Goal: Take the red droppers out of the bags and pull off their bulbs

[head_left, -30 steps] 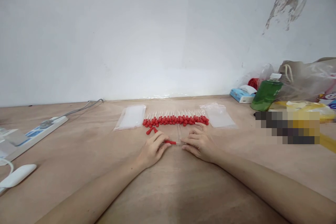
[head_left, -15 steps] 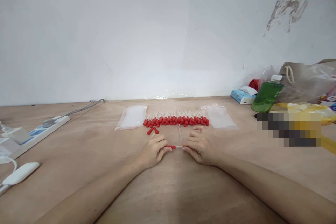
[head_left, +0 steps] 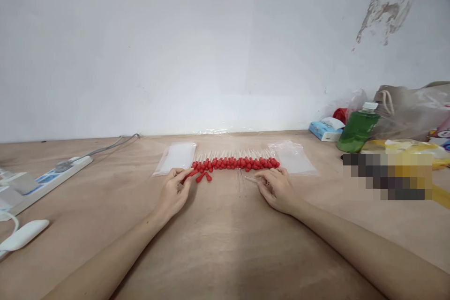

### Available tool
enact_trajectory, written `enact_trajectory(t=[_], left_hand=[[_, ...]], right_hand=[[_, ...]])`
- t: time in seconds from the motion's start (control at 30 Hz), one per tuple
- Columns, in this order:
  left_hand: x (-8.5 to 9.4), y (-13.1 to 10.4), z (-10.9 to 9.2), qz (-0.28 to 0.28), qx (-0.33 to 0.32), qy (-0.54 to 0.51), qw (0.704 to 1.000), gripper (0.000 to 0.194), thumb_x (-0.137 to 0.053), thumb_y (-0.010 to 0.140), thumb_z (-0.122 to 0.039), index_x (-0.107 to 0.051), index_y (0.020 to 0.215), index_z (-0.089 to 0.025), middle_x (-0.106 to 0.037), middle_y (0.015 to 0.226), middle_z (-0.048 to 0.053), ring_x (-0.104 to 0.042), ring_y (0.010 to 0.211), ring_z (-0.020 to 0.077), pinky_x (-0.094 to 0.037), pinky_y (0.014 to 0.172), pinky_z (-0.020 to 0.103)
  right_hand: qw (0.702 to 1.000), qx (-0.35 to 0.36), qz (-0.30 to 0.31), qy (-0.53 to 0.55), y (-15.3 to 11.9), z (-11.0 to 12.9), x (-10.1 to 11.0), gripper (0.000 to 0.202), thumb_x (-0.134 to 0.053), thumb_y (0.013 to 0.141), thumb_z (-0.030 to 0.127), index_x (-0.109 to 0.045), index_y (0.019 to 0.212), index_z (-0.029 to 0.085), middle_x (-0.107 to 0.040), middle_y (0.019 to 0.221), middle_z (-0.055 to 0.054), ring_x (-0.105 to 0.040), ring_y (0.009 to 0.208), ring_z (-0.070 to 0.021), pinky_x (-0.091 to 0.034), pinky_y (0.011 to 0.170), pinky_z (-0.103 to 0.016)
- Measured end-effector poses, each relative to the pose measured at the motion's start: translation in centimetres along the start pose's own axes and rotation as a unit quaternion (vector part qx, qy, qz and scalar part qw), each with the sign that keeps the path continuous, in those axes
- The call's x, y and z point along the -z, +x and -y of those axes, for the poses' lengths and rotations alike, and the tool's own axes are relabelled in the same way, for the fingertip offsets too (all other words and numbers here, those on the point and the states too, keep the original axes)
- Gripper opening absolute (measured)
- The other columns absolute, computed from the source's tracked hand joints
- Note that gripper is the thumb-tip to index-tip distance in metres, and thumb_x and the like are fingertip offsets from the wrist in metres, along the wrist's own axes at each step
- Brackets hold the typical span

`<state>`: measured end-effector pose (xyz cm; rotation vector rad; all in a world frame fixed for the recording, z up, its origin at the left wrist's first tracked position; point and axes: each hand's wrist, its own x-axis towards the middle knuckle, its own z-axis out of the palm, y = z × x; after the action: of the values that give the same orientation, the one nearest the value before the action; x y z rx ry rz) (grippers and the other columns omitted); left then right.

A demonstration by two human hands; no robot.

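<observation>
My left hand [head_left: 175, 192] is closed in a pinch on a red rubber dropper bulb [head_left: 191, 173], left of two loose red bulbs [head_left: 204, 177] on the table. Between the fingertips of my right hand [head_left: 276, 187] is a thin clear dropper tube [head_left: 250, 178], its free end pointing left. A few more clear tubes [head_left: 241, 183] lie on the wood between my hands. Just beyond stretches a row of droppers [head_left: 235, 163], red bulbs towards me and clear tips towards the wall.
Clear plastic bags lie at both ends of the row, one on the left [head_left: 176, 157] and one on the right [head_left: 295, 158]. A power strip [head_left: 52, 180] with plugs is at the left. At the right stand a tissue pack [head_left: 326, 130] and a green bottle [head_left: 358, 127].
My hands have moved apart and forward. The red bulb has come off the clear tube they both held; the bulb went left with my left hand, the tube right with my right.
</observation>
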<state>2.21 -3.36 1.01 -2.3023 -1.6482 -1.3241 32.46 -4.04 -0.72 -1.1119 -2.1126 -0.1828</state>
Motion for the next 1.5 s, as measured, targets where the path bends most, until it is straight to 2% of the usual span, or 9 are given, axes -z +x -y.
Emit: enact_trajectory(t=[0.13, 0.27, 0.43, 0.63, 0.8, 0.93, 1.07, 1.23, 1.5], left_hand=[[-0.6, 0.6, 1.4, 0.001, 0.056, -0.009, 0.998, 0.024, -0.049, 0.077, -0.035, -0.056, 0.092, -0.019, -0.056, 0.077, 0.002, -0.054, 0.064, 0.0138, -0.045, 0.058, 0.025], [-1.2, 0.9, 2.0, 0.069, 0.079, -0.052, 0.993, 0.024, -0.051, 0.076, -0.04, -0.052, 0.085, -0.018, -0.059, 0.076, 0.001, -0.057, 0.066, 0.0146, -0.046, 0.059, 0.026], [-1.3, 0.7, 1.7, 0.118, 0.069, -0.083, 0.987, 0.03, -0.053, 0.076, -0.043, -0.052, 0.095, -0.019, -0.061, 0.084, 0.003, -0.059, 0.076, 0.0162, -0.048, 0.066, 0.028], [-0.9, 0.3, 1.4, 0.102, 0.065, -0.045, 0.992, 0.029, -0.05, 0.078, -0.043, -0.053, 0.096, -0.02, -0.061, 0.091, 0.005, -0.058, 0.076, 0.017, -0.047, 0.065, 0.029], [-0.6, 0.7, 0.8, 0.062, -0.006, 0.033, 0.998, 0.024, -0.048, 0.079, -0.038, -0.056, 0.093, -0.021, -0.058, 0.096, 0.006, -0.053, 0.09, 0.0212, -0.045, 0.074, 0.032], [-1.1, 3.0, -0.2, 0.073, -0.06, 0.053, 0.994, 0.02, -0.049, 0.078, -0.033, -0.059, 0.091, -0.022, -0.058, 0.092, 0.005, -0.052, 0.091, 0.0213, -0.041, 0.082, 0.034], [-2.0, 5.8, -0.7, 0.122, -0.03, 0.049, 0.991, 0.02, -0.053, 0.074, -0.036, -0.061, 0.085, -0.021, -0.062, 0.085, 0.005, -0.057, 0.084, 0.0212, -0.043, 0.076, 0.032], [-2.8, 6.7, -0.4, 0.188, 0.056, -0.057, 0.979, 0.018, -0.053, 0.073, -0.037, -0.062, 0.078, -0.022, -0.065, 0.061, -0.001, -0.053, 0.041, 0.0132, -0.044, 0.05, 0.027], [-3.3, 5.9, 0.2, 0.034, 0.13, -0.095, 0.986, 0.024, -0.056, 0.071, -0.038, -0.064, 0.079, -0.017, -0.068, 0.075, 0.005, -0.063, 0.073, 0.0202, -0.047, 0.064, 0.029]], right_hand=[[1.0, -0.008, -0.01, -0.021, 0.5, 0.3, -0.3, 0.017, -0.039, 0.082, 0.021, -0.055, 0.078, 0.019, -0.063, 0.073, -0.002, -0.054, 0.071, -0.0151, -0.028, 0.077, -0.033], [0.999, -0.008, -0.004, -0.033, 1.1, 0.7, -0.5, 0.019, -0.04, 0.083, 0.022, -0.057, 0.076, 0.02, -0.064, 0.072, -0.002, -0.054, 0.072, -0.0152, -0.027, 0.079, -0.034], [0.999, 0.004, 0.046, -0.02, 1.5, 1.4, -0.4, 0.023, -0.047, 0.082, 0.038, -0.061, 0.09, 0.022, -0.065, 0.084, -0.003, -0.052, 0.079, -0.0171, -0.026, 0.083, -0.037], [0.994, 0.022, 0.109, -0.021, 1.4, 1.4, 0.1, 0.047, -0.045, 0.076, 0.057, -0.057, 0.109, 0.024, -0.06, 0.099, -0.007, -0.05, 0.092, -0.0204, -0.029, 0.085, -0.04], [0.991, 0.026, 0.128, 0.011, 1.4, 1.1, 0.2, 0.051, -0.046, 0.077, 0.054, -0.051, 0.118, 0.023, -0.059, 0.104, -0.008, -0.05, 0.096, -0.0208, -0.033, 0.085, -0.038], [0.989, 0.033, 0.139, 0.043, 1.2, 0.8, 0.1, 0.056, -0.048, 0.078, 0.052, -0.045, 0.124, 0.02, -0.056, 0.109, -0.009, -0.049, 0.101, -0.0207, -0.036, 0.087, -0.037], [0.987, 0.033, 0.142, 0.065, 1.1, 0.7, 0.0, 0.061, -0.049, 0.078, 0.048, -0.038, 0.129, 0.018, -0.054, 0.114, -0.01, -0.048, 0.104, -0.0213, -0.038, 0.088, -0.037], [0.986, 0.026, 0.15, 0.075, 1.2, 0.7, 0.3, 0.065, -0.051, 0.077, 0.047, -0.033, 0.132, 0.017, -0.053, 0.113, -0.011, -0.048, 0.103, -0.0212, -0.039, 0.088, -0.036], [0.982, 0.041, 0.159, 0.089, 1.2, 0.5, 0.1, 0.063, -0.05, 0.078, 0.046, -0.034, 0.132, 0.018, -0.051, 0.118, -0.011, -0.046, 0.107, -0.0226, -0.037, 0.091, -0.038]])
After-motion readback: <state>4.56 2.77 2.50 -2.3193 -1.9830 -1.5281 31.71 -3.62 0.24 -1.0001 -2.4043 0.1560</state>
